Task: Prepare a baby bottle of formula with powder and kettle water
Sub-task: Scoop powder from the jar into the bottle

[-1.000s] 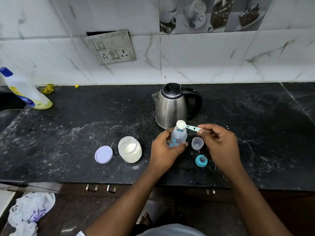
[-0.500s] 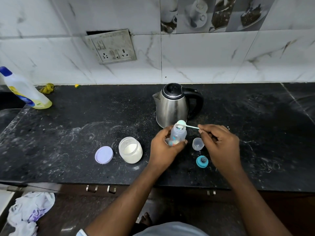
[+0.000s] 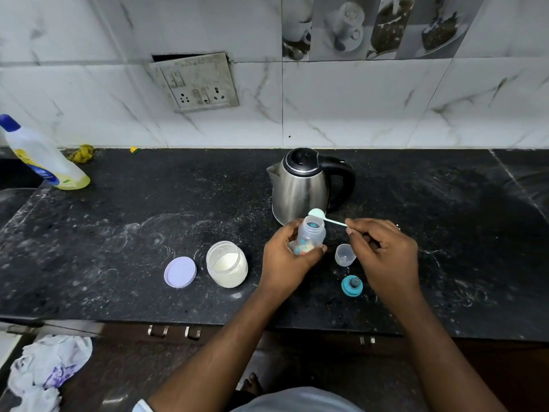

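The left hand (image 3: 286, 257) grips the light, smooth baby bottle (image 3: 309, 237) round its body — the steadiest hold; the right hand (image 3: 383, 251) pinches the thin scoop (image 3: 317, 214) by its handle end.

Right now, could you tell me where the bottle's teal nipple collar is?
In the head view, the teal nipple collar lies on the black counter, right of centre, nearer the person than the clear cap and left of the right hand.
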A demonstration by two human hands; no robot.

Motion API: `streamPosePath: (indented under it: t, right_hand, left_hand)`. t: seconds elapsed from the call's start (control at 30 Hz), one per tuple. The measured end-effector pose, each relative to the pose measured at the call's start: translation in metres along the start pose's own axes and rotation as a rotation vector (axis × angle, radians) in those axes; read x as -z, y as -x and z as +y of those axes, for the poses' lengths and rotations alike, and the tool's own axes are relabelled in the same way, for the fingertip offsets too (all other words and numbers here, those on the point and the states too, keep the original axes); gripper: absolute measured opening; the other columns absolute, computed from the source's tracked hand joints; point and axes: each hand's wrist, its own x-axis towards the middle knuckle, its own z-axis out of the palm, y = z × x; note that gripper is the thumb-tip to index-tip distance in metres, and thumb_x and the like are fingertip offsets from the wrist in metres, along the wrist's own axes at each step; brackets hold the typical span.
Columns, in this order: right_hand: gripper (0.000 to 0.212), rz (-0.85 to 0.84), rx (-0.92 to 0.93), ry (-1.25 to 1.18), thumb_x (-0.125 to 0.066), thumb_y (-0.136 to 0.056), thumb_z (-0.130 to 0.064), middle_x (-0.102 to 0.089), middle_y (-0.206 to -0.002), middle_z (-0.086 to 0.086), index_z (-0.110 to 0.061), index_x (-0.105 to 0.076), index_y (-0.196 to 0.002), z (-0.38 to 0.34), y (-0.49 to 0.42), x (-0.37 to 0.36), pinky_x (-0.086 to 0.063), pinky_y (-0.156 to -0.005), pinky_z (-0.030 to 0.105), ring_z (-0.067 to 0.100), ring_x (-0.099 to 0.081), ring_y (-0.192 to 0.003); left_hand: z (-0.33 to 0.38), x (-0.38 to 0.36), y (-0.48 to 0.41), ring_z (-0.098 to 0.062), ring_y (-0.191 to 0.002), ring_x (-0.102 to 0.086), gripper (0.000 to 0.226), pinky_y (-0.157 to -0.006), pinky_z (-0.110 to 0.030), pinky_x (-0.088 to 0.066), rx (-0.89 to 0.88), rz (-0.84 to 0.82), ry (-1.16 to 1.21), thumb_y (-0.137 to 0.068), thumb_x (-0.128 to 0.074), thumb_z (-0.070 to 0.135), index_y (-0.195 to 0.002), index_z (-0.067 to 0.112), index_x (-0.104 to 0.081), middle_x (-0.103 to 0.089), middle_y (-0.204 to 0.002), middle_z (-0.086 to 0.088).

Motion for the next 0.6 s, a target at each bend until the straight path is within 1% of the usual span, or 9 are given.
streamPosePath:
  t: [0.1, 0.23, 0.37, 0.43, 0.5, 0.53, 0.6]
  right_hand:
    - [0.023, -0.013, 0.022, 0.021, -0.076, -0.088, 0.003, -0.074, -0.099, -0.009, -0.011, -0.082, -0.106, -0.0004, 0.0010, 0.0002, -0.056, -0.081, 0.027, 0.007, -0.068, -0.095]
    - [0.022, -0.026, 0.056, 0.067, -0.076, -0.088, 0.004, -0.076, -0.099, -0.005, -0.009, -0.082, -0.105, -0.0024, 0.0025, 0.0007, -0.050, -0.083, 0.015, 0.006, -0.066, -0.093]
    - [0.021, -0.038, 0.069, 0.101, -0.076, -0.087, 0.007, -0.078, -0.100, 0.002, -0.006, -0.082, -0.104, -0.0060, 0.0022, 0.0007, -0.047, -0.084, 0.010, 0.012, -0.066, -0.092]
    - [0.022, -0.042, 0.077, 0.124, -0.077, -0.087, 0.008, -0.079, -0.100, 0.004, -0.004, -0.082, -0.104, -0.0080, 0.0027, 0.0005, -0.045, -0.084, 0.007, 0.014, -0.066, -0.090]
    - [0.022, -0.015, 0.085, 0.135, -0.077, -0.086, 0.009, -0.079, -0.099, 0.005, -0.003, -0.082, -0.104, -0.0086, 0.0035, 0.0005, -0.043, -0.084, 0.005, 0.014, -0.065, -0.088]
    - [0.022, -0.007, 0.092, 0.136, -0.076, -0.086, 0.010, -0.079, -0.099, 0.005, -0.003, -0.081, -0.103, -0.0088, 0.0039, 0.0006, -0.042, -0.084, 0.005, 0.013, -0.064, -0.086]
    - [0.023, -0.025, 0.100, 0.136, -0.076, -0.085, 0.010, -0.080, -0.098, 0.006, -0.003, -0.082, -0.103, -0.0098, 0.0033, 0.0004, -0.041, -0.083, 0.004, 0.009, -0.060, -0.085]
  left_hand:
    - [-0.0001, 0.0008, 0.0005, -0.004, -0.102, -0.075, 0.059, -0.088, -0.023, -0.059, 0.009, 0.001, -0.002, -0.073, -0.096, 0.031, -0.127, 0.028, -0.071, -0.078, -0.115, 0.012]
    - [0.0001, 0.0021, 0.0020, -0.004, -0.102, -0.075, 0.060, -0.089, -0.024, -0.060, 0.012, -0.003, -0.001, -0.072, -0.096, 0.030, -0.127, 0.027, -0.071, -0.078, -0.115, 0.012]
    - [0.0015, 0.0028, 0.0027, -0.003, -0.099, -0.074, 0.057, -0.087, -0.021, -0.058, 0.008, -0.008, 0.020, -0.071, -0.095, 0.032, -0.123, 0.032, -0.071, -0.079, -0.113, 0.014]
    - [-0.0004, 0.0034, 0.0030, -0.005, -0.100, -0.075, 0.056, -0.088, -0.025, -0.060, 0.004, -0.010, 0.021, -0.071, -0.095, 0.033, -0.122, 0.031, -0.072, -0.079, -0.113, 0.013]
    - [-0.0021, 0.0036, 0.0030, -0.008, -0.101, -0.076, 0.056, -0.091, -0.033, -0.062, 0.011, -0.017, 0.031, -0.070, -0.095, 0.034, -0.121, 0.034, -0.072, -0.079, -0.114, 0.011]
    - [-0.0026, 0.0036, 0.0033, -0.010, -0.101, -0.076, 0.055, -0.092, -0.036, -0.062, 0.012, -0.020, 0.033, -0.070, -0.095, 0.034, -0.120, 0.038, -0.072, -0.079, -0.114, 0.011]
    - [-0.0025, 0.0039, 0.0029, -0.008, -0.100, -0.076, 0.053, -0.091, -0.035, -0.062, 0.001, -0.019, 0.019, -0.069, -0.095, 0.036, -0.115, 0.049, -0.071, -0.079, -0.112, 0.013]
